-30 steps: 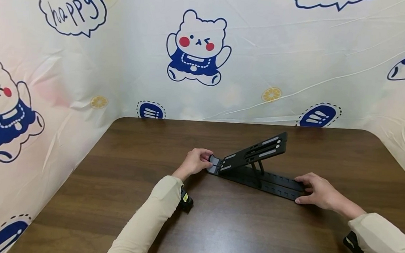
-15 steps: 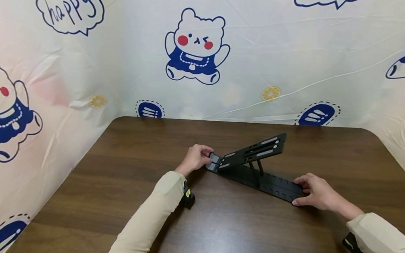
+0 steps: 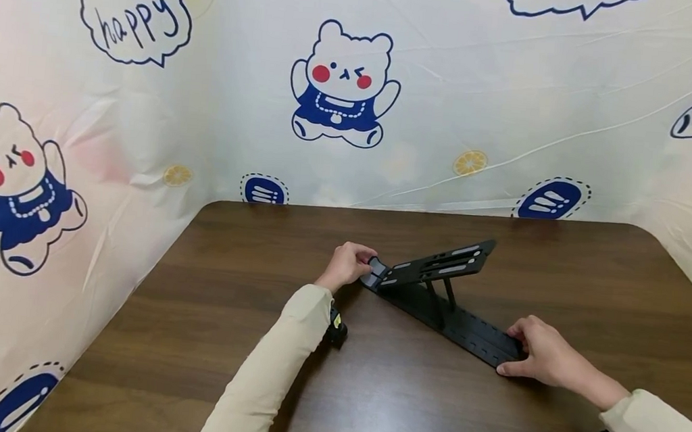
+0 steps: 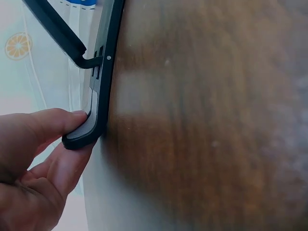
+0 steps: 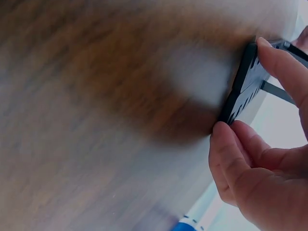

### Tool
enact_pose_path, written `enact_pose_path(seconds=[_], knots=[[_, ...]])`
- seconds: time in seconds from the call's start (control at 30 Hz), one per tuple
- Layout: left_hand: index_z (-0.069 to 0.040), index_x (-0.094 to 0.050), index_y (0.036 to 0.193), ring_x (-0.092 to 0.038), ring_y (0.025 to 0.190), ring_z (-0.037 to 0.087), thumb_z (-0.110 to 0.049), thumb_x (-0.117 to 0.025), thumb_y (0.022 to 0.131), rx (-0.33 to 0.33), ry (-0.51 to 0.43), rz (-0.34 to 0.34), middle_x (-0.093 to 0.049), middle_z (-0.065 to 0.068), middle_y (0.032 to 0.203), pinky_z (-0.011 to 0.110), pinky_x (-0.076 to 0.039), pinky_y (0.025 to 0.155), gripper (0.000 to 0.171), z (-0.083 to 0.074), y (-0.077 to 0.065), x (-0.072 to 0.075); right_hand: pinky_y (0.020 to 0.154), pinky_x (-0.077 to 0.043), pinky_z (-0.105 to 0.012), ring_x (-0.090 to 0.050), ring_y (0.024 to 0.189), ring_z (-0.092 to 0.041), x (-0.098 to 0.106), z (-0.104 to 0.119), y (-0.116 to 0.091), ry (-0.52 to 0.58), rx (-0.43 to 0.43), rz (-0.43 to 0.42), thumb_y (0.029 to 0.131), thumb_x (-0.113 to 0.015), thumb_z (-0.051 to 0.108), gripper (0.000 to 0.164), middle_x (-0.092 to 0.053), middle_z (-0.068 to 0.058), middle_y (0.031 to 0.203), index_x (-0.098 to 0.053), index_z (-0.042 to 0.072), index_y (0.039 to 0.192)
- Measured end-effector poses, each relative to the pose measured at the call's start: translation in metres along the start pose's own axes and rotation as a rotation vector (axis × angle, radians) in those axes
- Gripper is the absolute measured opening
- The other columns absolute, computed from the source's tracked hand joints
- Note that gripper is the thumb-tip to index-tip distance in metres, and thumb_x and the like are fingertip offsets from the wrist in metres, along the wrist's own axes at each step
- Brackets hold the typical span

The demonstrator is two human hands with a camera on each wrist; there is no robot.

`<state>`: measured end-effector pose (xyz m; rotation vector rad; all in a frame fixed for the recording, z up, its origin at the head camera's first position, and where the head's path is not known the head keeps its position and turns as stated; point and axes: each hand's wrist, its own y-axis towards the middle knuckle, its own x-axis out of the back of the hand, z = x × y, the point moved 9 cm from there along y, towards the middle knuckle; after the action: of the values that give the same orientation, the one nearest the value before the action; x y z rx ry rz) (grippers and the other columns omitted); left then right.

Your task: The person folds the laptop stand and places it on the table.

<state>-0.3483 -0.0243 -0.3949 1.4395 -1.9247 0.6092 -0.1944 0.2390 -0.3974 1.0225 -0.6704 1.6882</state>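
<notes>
A black folding laptop stand [image 3: 440, 264] is on the table, its upper plate tilted up on two thin struts above a long slotted base. My left hand [image 3: 347, 265] pinches the grey-padded curved lip at the left end. In the left wrist view, the thumb of that hand [image 4: 43, 159] lies on the grey pad with fingers beneath the lip. At the other end, my right hand [image 3: 545, 350] grips the base across its two side edges. The right wrist view shows the thumb of this hand [image 5: 269, 159] on one edge and the fingers on the opposite edge.
The brown wooden table [image 3: 202, 340] has its far edge behind the stand. A pale cloth [image 3: 440, 101] printed with cartoon bears hangs behind and along both sides. Black camera straps sit on both wrists, over beige sleeves [image 3: 274, 359].
The stand has turned, its right end coming nearer to me with my right hand and its left end moving slightly away. The upper plate appears tilted a little lower. Both hands keep their hold.
</notes>
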Motion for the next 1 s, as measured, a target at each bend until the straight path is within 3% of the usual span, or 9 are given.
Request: enact_pose_path(seconds=[0.2, 0.4, 0.73, 1.0], knots=[[-0.006, -0.067, 0.102, -0.058, 0.082, 0.019, 0.0, -0.067, 0.076, -0.001, 0.02, 0.022, -0.063, 0.01, 0.091, 0.027, -0.048, 0.071, 0.026, 0.002, 0.006, -0.006, 0.059, -0.043, -0.029, -0.046, 0.07, -0.014, -0.007, 0.005, -0.006, 0.015, -0.033, 0.007, 0.056, -0.082, 0.034, 0.055, -0.05, -0.005, 0.082, -0.057, -0.003, 0.088], [-0.005, -0.066, 0.103, -0.059, 0.084, 0.019, -0.001, -0.067, 0.076, -0.049, 0.045, 0.038, -0.064, 0.01, 0.092, 0.028, -0.048, 0.071, 0.028, -0.003, 0.014, -0.009, 0.059, -0.043, -0.031, -0.047, 0.073, -0.016, -0.011, 0.007, -0.013, 0.031, -0.071, 0.02, 0.058, -0.081, 0.036, 0.058, -0.05, -0.007, 0.084, -0.056, -0.005, 0.092], [-0.007, -0.066, 0.105, -0.057, 0.082, 0.019, 0.001, -0.063, 0.08, -0.049, 0.034, 0.027, -0.062, 0.01, 0.091, 0.028, -0.048, 0.071, 0.027, -0.001, 0.027, -0.013, 0.06, -0.047, -0.025, -0.051, 0.072, -0.014, -0.017, 0.019, -0.015, 0.116, -0.048, 0.021, 0.058, -0.082, 0.027, 0.055, -0.051, -0.008, 0.086, -0.055, -0.005, 0.094], [-0.009, -0.066, 0.104, -0.058, 0.087, 0.018, -0.001, -0.063, 0.08, -0.061, 0.034, 0.027, -0.062, 0.008, 0.096, 0.029, -0.048, 0.074, 0.026, -0.008, 0.042, -0.014, 0.055, -0.047, -0.02, -0.05, 0.066, -0.008, -0.02, 0.031, -0.012, 0.167, -0.015, 0.001, 0.058, -0.082, 0.022, 0.045, -0.051, -0.003, 0.078, -0.055, -0.002, 0.085]])
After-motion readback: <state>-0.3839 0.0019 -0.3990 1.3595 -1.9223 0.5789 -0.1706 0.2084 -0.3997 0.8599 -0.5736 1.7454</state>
